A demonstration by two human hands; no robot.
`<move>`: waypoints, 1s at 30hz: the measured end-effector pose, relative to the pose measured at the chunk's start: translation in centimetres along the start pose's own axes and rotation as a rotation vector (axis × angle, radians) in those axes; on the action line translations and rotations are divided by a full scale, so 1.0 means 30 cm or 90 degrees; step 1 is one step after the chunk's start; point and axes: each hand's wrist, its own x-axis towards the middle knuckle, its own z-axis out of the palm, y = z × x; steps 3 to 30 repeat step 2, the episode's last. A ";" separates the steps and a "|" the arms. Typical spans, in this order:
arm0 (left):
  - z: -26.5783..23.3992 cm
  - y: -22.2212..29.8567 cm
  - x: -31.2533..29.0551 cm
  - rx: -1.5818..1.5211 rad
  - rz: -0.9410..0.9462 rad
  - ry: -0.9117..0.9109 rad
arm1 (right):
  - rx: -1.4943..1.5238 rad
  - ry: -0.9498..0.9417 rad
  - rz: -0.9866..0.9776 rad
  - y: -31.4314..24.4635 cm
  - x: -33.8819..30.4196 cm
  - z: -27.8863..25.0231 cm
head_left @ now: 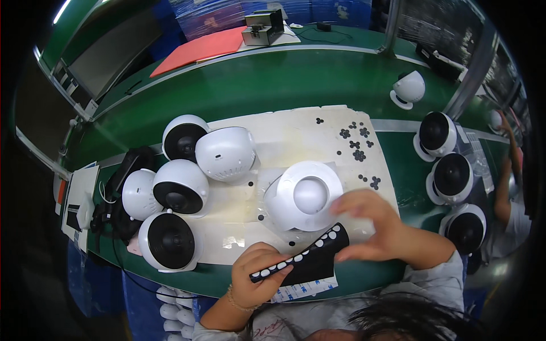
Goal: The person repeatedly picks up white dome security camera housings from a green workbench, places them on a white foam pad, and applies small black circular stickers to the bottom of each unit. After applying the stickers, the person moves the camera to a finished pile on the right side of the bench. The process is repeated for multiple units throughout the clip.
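My left hand (257, 277) grips a black sheet of round stick-on pads (311, 266), bent so that a row of white dots runs along its upper edge. My right hand (375, 227) is open beside the sheet's far end, fingers curved and thumb held apart. Just beyond, a white ball-shaped camera (272, 199) lies on clear plastic with its ring-shaped base (286, 196) facing up. The right fingertips are close to that ring; whether they touch it I cannot tell. Under the black sheet shows white paper with blue print (307, 288).
Several white ball-shaped cameras (170, 241) crowd the left side; more (453, 177) stand at right. Small black pads (359, 155) dot the pale board (296, 128). Black cables (108, 207) lie far left. Beyond runs a green belt (273, 85). Another person's arm (503, 187) shows at right.
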 end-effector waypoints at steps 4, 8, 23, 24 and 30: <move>0.001 -0.001 -0.001 0.014 0.023 0.005 | -0.032 -0.076 -0.086 0.005 -0.005 0.033; 0.001 -0.001 -0.001 0.014 0.023 0.005 | -0.032 -0.076 -0.086 0.005 -0.005 0.033; 0.001 -0.001 -0.001 0.014 0.023 0.005 | -0.032 -0.076 -0.086 0.005 -0.005 0.033; 0.001 -0.001 -0.001 0.014 0.023 0.005 | -0.032 -0.076 -0.086 0.005 -0.005 0.033; 0.001 -0.001 -0.001 0.014 0.023 0.005 | -0.032 -0.076 -0.086 0.005 -0.005 0.033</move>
